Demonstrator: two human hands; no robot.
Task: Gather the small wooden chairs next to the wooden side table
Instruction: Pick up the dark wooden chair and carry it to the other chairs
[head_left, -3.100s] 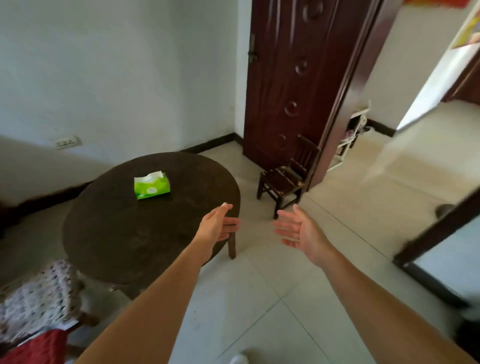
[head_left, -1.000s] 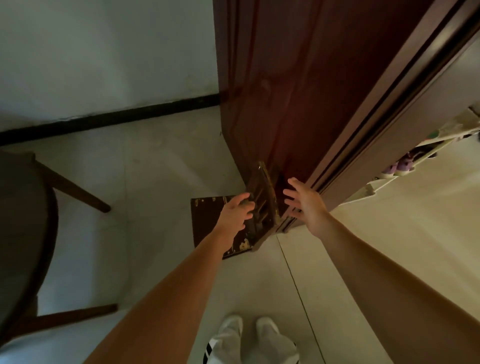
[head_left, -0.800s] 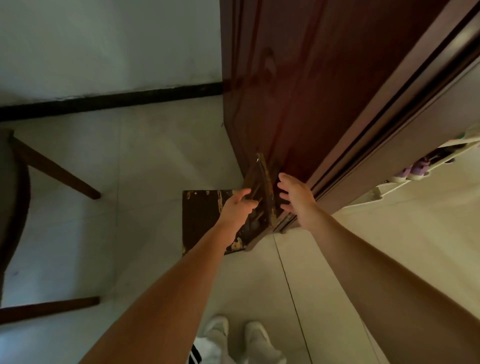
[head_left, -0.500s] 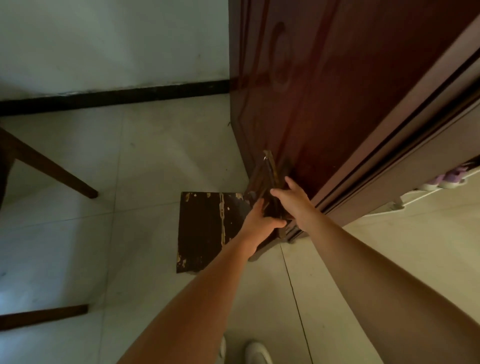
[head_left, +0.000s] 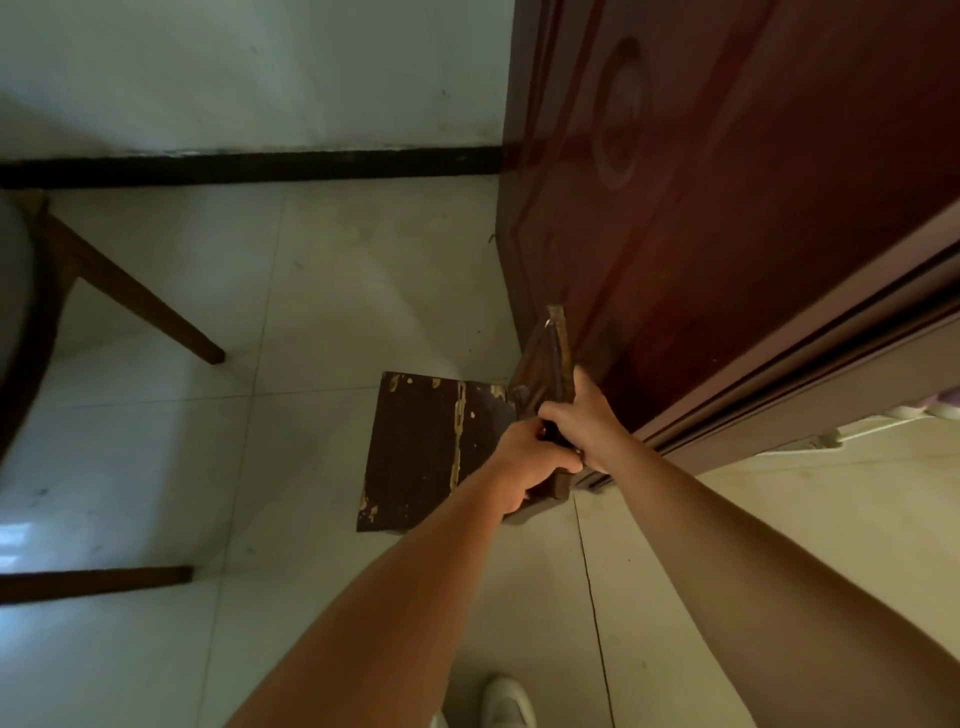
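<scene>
A small dark wooden chair (head_left: 426, 447) with a worn, paint-chipped seat stands on the tiled floor right against the door, seen from above. My left hand (head_left: 524, 457) is closed around the near end of its backrest top rail. My right hand (head_left: 587, 421) grips the same rail from the door side, just beyond the left one. The wooden side table (head_left: 21, 322) shows only as a round edge and two slanted legs at the far left.
A dark red wooden door (head_left: 701, 197) and its frame rise directly behind the chair on the right. A white wall with a black skirting board (head_left: 249, 166) runs across the top. One white shoe (head_left: 506, 701) shows at the bottom edge.
I walked from the table to the chair by the door. Both hands, apart and open a second ago, have closed on the chair's backrest rail.
</scene>
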